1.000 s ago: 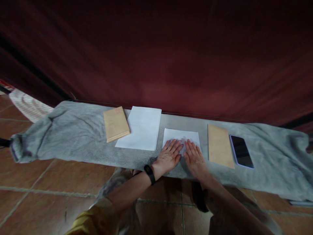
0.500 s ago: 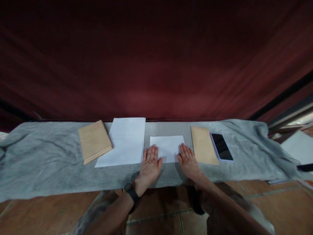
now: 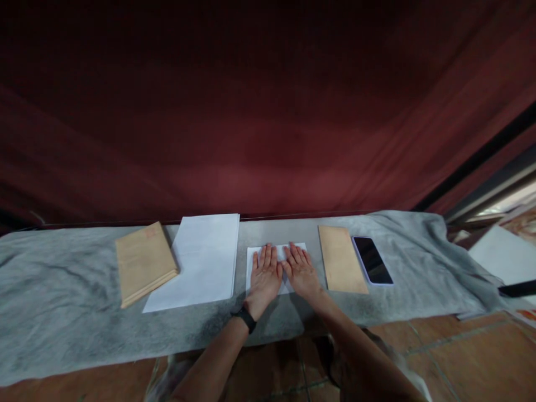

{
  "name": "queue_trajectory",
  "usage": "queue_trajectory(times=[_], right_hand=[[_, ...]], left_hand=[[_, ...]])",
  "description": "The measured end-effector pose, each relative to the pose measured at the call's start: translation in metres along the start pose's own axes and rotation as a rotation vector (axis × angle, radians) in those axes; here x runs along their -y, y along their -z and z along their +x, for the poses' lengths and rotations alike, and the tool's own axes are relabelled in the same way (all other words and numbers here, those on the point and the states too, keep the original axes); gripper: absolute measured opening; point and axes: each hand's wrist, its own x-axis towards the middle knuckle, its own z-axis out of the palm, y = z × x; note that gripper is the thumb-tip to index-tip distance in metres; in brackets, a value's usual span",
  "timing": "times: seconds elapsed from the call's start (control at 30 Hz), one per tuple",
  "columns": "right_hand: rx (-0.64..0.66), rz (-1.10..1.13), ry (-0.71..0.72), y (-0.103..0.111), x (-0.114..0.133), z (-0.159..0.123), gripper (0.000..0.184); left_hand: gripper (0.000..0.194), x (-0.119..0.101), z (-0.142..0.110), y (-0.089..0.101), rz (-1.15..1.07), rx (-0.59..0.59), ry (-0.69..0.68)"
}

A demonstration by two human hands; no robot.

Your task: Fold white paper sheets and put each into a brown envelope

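A small white sheet of paper (image 3: pixel 250 267), perhaps folded, lies flat on a grey cloth in front of me. My left hand (image 3: pixel 266 276) rests flat on its left half, fingers stretched forward. Beside it my right hand (image 3: pixel 302 272) lies flat on the right half, fingers pointing away. The two thumbs come close together or touch over the middle of the sheet, and both hands hide much of it. To the left is a stack of larger white paper (image 3: pixel 205 259). A brown envelope (image 3: pixel 342 259) lies just to the right.
A stack of brown envelopes (image 3: pixel 144 259) overlaps the white paper stack at the far left. A phone (image 3: pixel 372 261) in a lilac case lies right of the single envelope. The grey cloth (image 3: pixel 67 296) covers the narrow bench, with a dark red curtain (image 3: pixel 268 139) behind.
Both hands have slid inward and forward from the sheet's side edges to its middle. My view has tilted slightly, so everything on the bench sits lower and further left.
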Motion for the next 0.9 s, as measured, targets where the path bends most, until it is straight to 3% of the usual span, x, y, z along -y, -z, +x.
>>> queue_trajectory(times=[0.3,0.67,0.9], right_hand=[[-0.104,-0.086,-0.140,-0.008,-0.004,0.004,0.062],[-0.105,-0.151,-0.144,-0.009,-0.005,0.004,0.063],[-0.078,-0.101,-0.171,-0.009,-0.004,0.005,0.062]], left_hand=[[0.058,0.028,-0.005,0.004,0.024,-0.032,0.119],[0.054,0.046,0.016,0.034,-0.326,-0.076,0.305],[0.060,0.066,0.022,0.035,-0.532,-0.052,0.431]])
